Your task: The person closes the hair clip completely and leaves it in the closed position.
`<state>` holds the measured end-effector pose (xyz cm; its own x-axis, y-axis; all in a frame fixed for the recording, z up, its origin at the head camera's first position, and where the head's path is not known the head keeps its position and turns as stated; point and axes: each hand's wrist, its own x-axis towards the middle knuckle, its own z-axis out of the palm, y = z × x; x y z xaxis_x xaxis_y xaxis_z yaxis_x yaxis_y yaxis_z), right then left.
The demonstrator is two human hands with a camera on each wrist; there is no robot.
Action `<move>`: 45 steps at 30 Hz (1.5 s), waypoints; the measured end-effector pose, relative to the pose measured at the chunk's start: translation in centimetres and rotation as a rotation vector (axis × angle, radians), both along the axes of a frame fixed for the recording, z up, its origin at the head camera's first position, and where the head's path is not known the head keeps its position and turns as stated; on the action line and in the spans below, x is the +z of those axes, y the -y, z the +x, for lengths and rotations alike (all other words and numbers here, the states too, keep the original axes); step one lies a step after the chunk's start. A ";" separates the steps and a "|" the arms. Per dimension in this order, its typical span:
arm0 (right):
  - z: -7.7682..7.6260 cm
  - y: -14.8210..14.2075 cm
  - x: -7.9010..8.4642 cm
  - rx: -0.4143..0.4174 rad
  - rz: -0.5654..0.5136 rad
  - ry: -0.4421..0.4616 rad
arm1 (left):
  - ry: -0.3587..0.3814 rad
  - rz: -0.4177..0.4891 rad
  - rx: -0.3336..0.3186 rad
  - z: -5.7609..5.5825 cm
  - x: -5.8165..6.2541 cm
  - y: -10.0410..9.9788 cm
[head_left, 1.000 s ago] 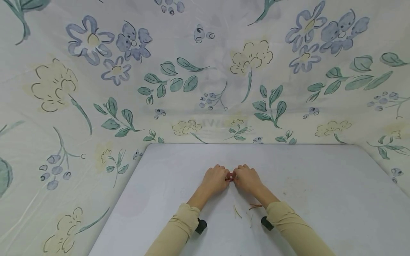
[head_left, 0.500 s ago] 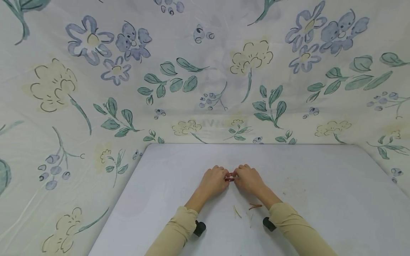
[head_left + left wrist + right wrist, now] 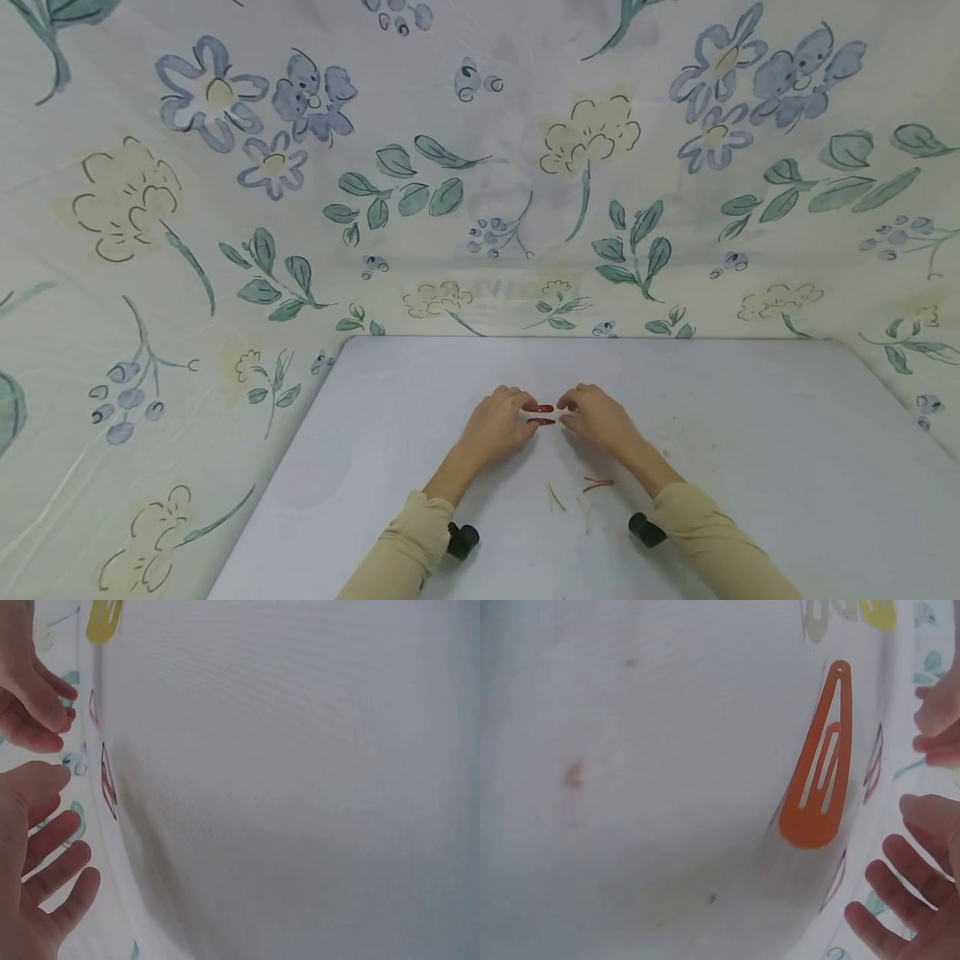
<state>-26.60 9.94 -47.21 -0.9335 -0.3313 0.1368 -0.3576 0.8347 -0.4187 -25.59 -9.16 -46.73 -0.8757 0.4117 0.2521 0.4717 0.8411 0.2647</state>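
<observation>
Two red snap hair clips lie on the white table, a far one (image 3: 543,408) and a near one (image 3: 543,422), roughly parallel and a little apart. My left hand (image 3: 498,423) is at their left ends. Its fingertips overlap these ends in the head view, but the left wrist view shows its fingers (image 3: 64,851) relaxed and pinching nothing. To the right of the clips is my right hand (image 3: 600,421), its loose fingers (image 3: 892,889) holding nothing. A small gap separates it from the clips.
Nearer the body lie an orange snap hair clip (image 3: 598,483), a yellow one (image 3: 556,497) and a pale one (image 3: 587,510). The white table (image 3: 750,517) meets a flowered cloth (image 3: 480,233) at its back edge. Dark wrist cameras hang below both sleeves.
My hands were together over the red clips. The right hand has moved off to the right, the left slightly left, and both clips now show more fully.
</observation>
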 end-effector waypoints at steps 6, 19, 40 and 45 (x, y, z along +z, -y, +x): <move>0.5 -1.2 -0.3 -0.021 -0.069 0.021 | 0.016 0.078 -0.033 0.5 0.3 0.1; 2.2 -2.8 -0.7 -0.024 -0.225 0.053 | 0.123 0.240 -0.075 1.5 0.4 -0.1; 4.7 -4.9 -0.7 -0.025 -0.398 0.109 | 0.203 0.343 -0.130 3.7 -0.8 -1.1; 5.1 -5.4 -0.8 -0.036 -0.388 0.139 | 0.230 0.336 -0.154 4.1 -0.9 -1.5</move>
<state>-21.45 15.34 -47.98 -0.9621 -0.2464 0.1172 -0.2489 0.6167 -0.7468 -21.51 -7.65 -47.61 -0.8595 0.4703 0.2002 0.4819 0.6148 0.6243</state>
